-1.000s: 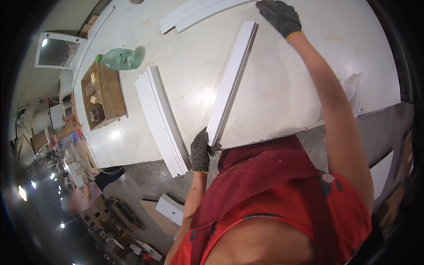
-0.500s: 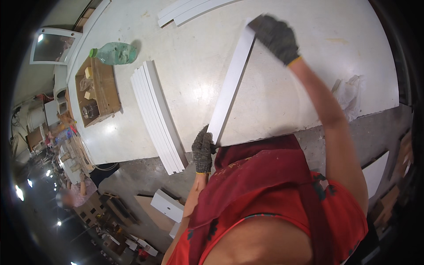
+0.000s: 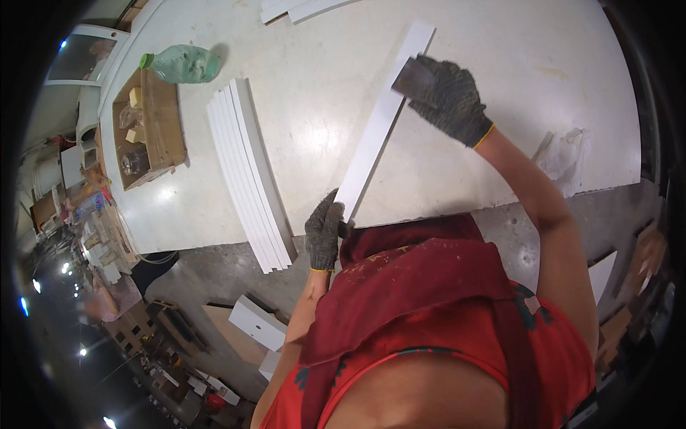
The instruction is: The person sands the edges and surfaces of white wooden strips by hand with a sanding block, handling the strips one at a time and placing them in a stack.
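Note:
A long white strip [image 3: 382, 114] lies slantwise on the table, its near end at the front edge. My left hand [image 3: 325, 232], in a dark knitted glove, is closed around that near end. Toward the far end, my gloved right hand [image 3: 454, 100] grips a dark rectangular piece [image 3: 414, 79] that looks like sandpaper and lies flat against the strip's top face. Several more white strips [image 3: 250, 171] lie side by side to the left, their near ends jutting past the table edge.
The white table [image 3: 300, 86] carries a green-capped bottle [image 3: 187, 64] beside an open cardboard box [image 3: 163, 129]. More white strips [image 3: 307, 7] lie at the far edge, and a crumpled clear plastic bag [image 3: 564, 157] on the right. Boards [image 3: 257, 322] stand below, left.
My right hand has slid the dark piece along the strip toward me, uncovering its far end. My left hand keeps its hold on the near end. The whole view has shifted slightly.

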Available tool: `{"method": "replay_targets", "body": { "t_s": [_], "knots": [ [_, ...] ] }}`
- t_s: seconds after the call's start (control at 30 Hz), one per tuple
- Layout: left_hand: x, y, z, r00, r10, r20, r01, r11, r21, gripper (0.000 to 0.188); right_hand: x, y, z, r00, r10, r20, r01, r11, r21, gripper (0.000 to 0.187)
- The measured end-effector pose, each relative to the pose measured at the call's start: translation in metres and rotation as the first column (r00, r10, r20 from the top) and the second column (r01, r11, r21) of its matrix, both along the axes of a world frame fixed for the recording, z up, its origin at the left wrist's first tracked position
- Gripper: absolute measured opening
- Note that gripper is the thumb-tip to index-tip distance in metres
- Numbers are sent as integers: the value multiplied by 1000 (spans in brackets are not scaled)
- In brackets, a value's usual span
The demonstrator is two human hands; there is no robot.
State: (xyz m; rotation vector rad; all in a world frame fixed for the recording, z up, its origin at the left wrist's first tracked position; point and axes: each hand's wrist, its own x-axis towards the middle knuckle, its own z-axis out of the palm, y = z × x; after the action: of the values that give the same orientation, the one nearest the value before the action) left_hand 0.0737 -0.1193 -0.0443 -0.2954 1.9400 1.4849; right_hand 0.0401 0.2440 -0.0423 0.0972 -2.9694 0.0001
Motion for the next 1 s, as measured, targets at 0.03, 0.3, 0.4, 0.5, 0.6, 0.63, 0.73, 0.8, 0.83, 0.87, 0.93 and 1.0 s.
{"method": "replay_targets", "body": {
  "t_s": [0.03,0.3,0.4,0.5,0.6,0.63,0.73,0.8,0.83,0.87,0.93,1.0],
  "knots": [
    [-1,1,1,1000,2,10,-2,1000,-4,40,-6,6,4,996,-20,91,17,999,27,51],
    [0,2,0,999,25,35,-26,999,40,40,3,1,15,991,-53,125,39,993,111,48],
    [2,-1,-3,998,47,40,-50,996,76,39,-8,16,12,986,-104,131,87,988,128,46],
    [1,0,-4,997,61,48,-64,995,74,37,-5,-17,23,996,-43,74,29,982,185,42],
    [-2,-5,-6,999,10,41,-14,996,85,37,11,-24,7,993,73,-95,-64,994,87,35],
    [-3,-7,-7,999,-8,31,6,996,94,37,3,-18,9,1000,-8,1,8,984,179,32],
    [-4,-2,-1,1000,0,18,-2,997,71,40,-23,62,-12,997,50,-58,-39,983,179,43],
    [-10,1,7,996,-24,85,14,994,110,39,-25,84,-24,956,150,-253,-92,970,226,42],
    [-13,1,8,992,-31,118,15,991,132,39,-27,70,-23,938,160,-309,-91,970,226,39],
    [-17,-2,8,983,-45,180,16,987,159,39,-28,54,-22,916,168,-363,-88,970,227,36],
    [-8,-20,-25,898,-266,-351,317,944,96,38,-10,-43,-3,850,254,-462,-246,966,79,41],
    [-6,-22,-33,805,-342,-485,428,900,76,35,23,-146,23,966,-7,260,121,897,-426,39]
  ]
}}
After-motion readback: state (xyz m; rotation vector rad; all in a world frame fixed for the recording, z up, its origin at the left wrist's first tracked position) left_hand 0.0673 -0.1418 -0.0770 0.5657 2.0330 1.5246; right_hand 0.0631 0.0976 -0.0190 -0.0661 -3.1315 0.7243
